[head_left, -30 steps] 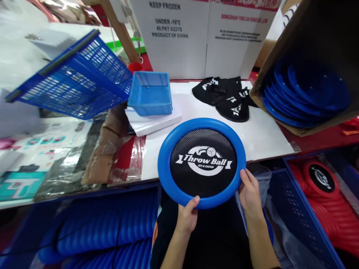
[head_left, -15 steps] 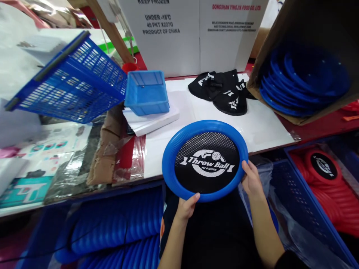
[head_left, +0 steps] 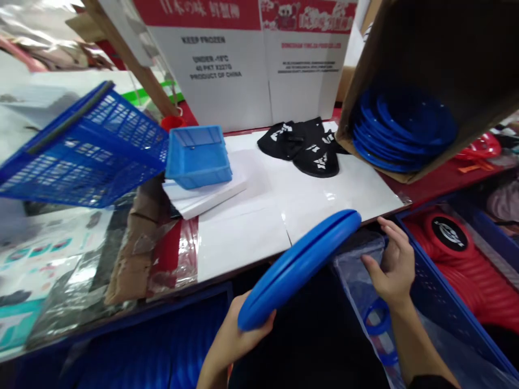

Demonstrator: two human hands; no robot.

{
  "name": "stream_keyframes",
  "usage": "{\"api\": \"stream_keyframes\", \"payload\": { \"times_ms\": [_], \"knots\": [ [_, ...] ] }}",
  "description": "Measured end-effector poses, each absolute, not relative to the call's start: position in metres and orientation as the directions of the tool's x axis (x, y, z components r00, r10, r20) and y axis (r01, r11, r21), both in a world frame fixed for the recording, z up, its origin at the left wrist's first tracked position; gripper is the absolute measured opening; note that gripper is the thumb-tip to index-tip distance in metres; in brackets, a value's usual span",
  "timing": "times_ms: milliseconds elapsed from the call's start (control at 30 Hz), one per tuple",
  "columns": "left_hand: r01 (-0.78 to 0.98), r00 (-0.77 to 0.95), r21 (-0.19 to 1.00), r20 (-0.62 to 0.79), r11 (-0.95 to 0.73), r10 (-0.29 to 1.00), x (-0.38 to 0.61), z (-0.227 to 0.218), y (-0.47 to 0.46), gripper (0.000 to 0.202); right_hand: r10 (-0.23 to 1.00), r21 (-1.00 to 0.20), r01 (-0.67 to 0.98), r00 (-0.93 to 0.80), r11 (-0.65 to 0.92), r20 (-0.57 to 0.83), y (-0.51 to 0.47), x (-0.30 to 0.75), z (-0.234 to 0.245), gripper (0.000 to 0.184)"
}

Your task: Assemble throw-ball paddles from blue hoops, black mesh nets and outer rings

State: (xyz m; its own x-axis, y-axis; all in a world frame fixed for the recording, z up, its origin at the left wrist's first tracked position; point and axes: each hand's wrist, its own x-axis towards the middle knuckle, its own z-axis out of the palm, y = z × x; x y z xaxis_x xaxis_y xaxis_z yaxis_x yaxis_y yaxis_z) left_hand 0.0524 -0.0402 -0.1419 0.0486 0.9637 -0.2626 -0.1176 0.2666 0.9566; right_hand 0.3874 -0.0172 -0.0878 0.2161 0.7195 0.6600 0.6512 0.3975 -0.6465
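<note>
A blue flying disc (head_left: pixel 300 267) is tilted up on edge, its grooved rim facing me and its black printed centre hidden. My left hand (head_left: pixel 247 327) grips its lower left end, thumb on the near side. My right hand (head_left: pixel 391 265) is off the disc, to the right of its upper end, with thumb and fingers apart and nothing between them. Beyond the disc, black printed fabric pieces (head_left: pixel 316 159) lie in a loose pile on the white table surface (head_left: pixel 243 232).
A cardboard box (head_left: pixel 344 129) on its side holds stacked blue rings (head_left: pixel 401 129). At right a blue crate (head_left: pixel 438 281) contains red discs (head_left: pixel 450 235). Left stand a light blue bin (head_left: pixel 198 156) on white paper and a tilted blue basket (head_left: pixel 93 146). More blue rings (head_left: pixel 154 346) sit below the table edge.
The disc has turned from face-up to on edge. My right hand has let go of its rim and moved right, opening. My left hand keeps hold. The camera view has shifted slightly.
</note>
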Motion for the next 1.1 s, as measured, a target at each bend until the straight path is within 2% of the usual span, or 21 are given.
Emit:
{"api": "stream_keyframes", "payload": {
  "times_ms": [67,100,167,267,367,433,533,700,833,933,967,1100],
  "knots": [
    [0.05,0.336,0.977,-0.211,0.207,0.918,0.045,-0.118,-0.024,0.028,0.693,-0.374,0.726,-0.194,0.577,0.694,-0.018,0.389,-0.044,0.064],
    [0.12,0.434,0.981,-0.19,0.152,0.881,0.044,-0.106,-0.017,0.03,0.692,-0.288,0.708,-0.382,0.645,0.612,-0.016,0.388,-0.023,0.06],
    [0.226,0.555,0.974,-0.152,0.027,0.818,0.047,-0.088,-0.007,0.037,0.644,-0.264,0.589,-0.665,0.764,0.379,-0.008,0.386,0.011,0.055],
    [0.318,0.622,0.938,-0.099,-0.135,0.777,0.052,-0.074,-0.003,0.046,0.549,-0.31,0.49,-0.823,0.815,0.143,0.005,0.379,0.038,0.047],
    [0.379,0.646,0.901,-0.095,-0.211,0.758,0.053,-0.071,-0.005,0.046,0.51,-0.296,0.483,-0.86,0.824,0.019,0.009,0.371,0.041,0.039],
    [0.408,0.663,0.887,-0.124,-0.217,0.738,0.053,-0.07,-0.007,0.043,0.506,-0.293,0.482,-0.863,0.826,0.004,0.006,0.366,0.037,0.033],
    [0.436,0.665,0.877,-0.164,-0.201,0.728,0.051,-0.068,-0.007,0.044,0.512,-0.291,0.47,-0.855,0.833,0.084,-0.002,0.36,0.028,0.027],
    [0.411,0.636,0.893,-0.139,-0.181,0.759,0.044,-0.066,-0.003,0.045,0.507,-0.291,0.446,-0.842,0.846,0.183,-0.007,0.36,0.019,0.033],
    [0.319,0.605,0.942,-0.116,-0.107,0.788,0.026,-0.076,-0.002,0.033,0.571,-0.379,0.493,-0.812,0.783,0.123,0.008,0.385,0.016,0.053],
    [0.208,0.549,0.977,-0.075,-0.049,0.832,0.015,-0.092,0.001,0.015,0.595,-0.499,0.482,-0.799,0.721,0.088,0.02,0.405,0.01,0.045],
    [0.197,0.519,0.98,-0.075,-0.033,0.851,0.014,-0.097,0.002,0.017,0.593,-0.522,0.464,-0.798,0.715,0.104,0.022,0.408,0.008,0.041],
    [0.216,0.399,0.975,-0.137,0.052,0.907,0.011,-0.107,-0.001,0.051,0.635,-0.535,0.468,-0.752,0.703,0.177,0.02,0.408,0.007,0.037]
  ]
}}
